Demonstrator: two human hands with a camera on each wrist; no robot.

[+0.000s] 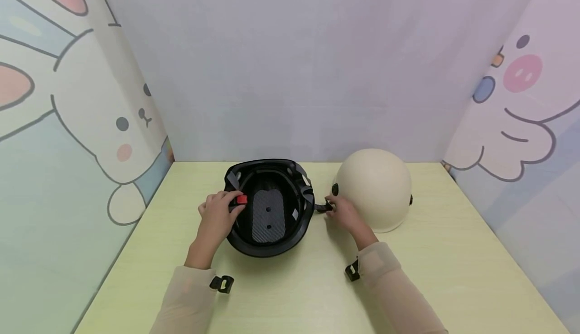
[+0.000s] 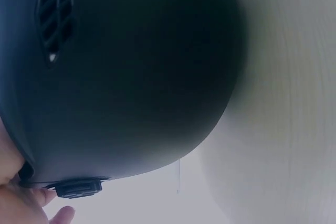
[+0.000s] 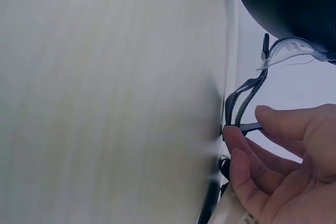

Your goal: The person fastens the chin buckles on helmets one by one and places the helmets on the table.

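One black helmet [image 1: 272, 250] rests upturned on the table [image 1: 281, 298], beside the cream helmet [image 1: 373, 188], with a grey pad [image 1: 268, 216] inside, while the left hand [image 1: 216, 216] pinches a red buckle [image 1: 242, 199] and the right hand [image 1: 345, 214] grips the helmet's strap [image 1: 320, 207].

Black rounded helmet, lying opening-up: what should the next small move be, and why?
Probably draw the right hand inward, bringing the black fabric strap toward the red-and-black clip. The left hand pinches that clip at the left of the black rounded helmet, while the right pinches the strap beyond its right rim, so the two ends remain apart.
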